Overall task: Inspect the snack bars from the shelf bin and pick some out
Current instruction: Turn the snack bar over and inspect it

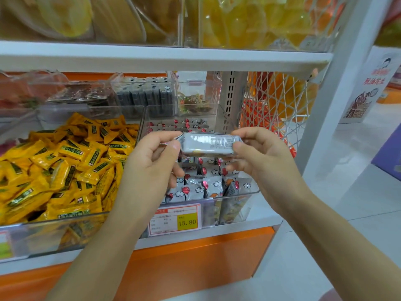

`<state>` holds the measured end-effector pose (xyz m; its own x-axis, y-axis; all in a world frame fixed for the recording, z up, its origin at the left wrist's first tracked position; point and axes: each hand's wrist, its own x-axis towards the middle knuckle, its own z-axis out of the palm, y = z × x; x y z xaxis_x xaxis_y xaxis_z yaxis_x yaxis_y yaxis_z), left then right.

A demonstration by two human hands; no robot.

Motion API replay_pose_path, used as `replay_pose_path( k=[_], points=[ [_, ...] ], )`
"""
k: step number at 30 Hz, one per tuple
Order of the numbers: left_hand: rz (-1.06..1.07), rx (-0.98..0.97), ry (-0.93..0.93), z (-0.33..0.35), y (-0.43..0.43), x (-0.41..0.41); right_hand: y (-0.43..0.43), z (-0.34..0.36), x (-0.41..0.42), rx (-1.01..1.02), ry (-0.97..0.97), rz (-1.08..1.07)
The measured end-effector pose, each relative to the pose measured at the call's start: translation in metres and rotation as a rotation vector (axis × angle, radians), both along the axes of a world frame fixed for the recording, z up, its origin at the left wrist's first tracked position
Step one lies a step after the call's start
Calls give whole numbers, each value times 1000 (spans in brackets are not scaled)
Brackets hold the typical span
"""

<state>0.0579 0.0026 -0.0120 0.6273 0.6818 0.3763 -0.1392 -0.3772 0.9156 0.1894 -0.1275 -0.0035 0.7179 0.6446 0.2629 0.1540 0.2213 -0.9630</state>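
Shop shelf (217,233), white, stocked with clear bins. Item: 1 silver snack bar (210,144), held level just above its shelf bin (230,197). Grip: left hand (152,161) pinches 1 end, right hand (262,157) the other. Print blurred, possibly a label. Handling: hold flat, tilt to light, read before choosing. Adjacent: yellow packets (65,166).

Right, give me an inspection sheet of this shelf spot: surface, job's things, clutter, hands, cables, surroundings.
Surface: white shelf, stocked side by side.
Job's things: one silver snack bar held level above the clear bin of similar bars.
Clutter: yellow sweets heaped in the neighbouring bin; price tag reading 15.80.
Hands: left hand pinches the bar's left end, right hand its right end.
Cables: nothing seen.
Surroundings: white mesh panel and a poster at right; yellow snacks on the shelf above.
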Motion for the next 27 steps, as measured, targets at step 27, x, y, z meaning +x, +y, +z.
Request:
replay_pose_path(
  k=[27],
  points=[
    [35, 93, 57, 4, -5, -4, 2, -4, -15, -38, -393, -237]
  ],
)
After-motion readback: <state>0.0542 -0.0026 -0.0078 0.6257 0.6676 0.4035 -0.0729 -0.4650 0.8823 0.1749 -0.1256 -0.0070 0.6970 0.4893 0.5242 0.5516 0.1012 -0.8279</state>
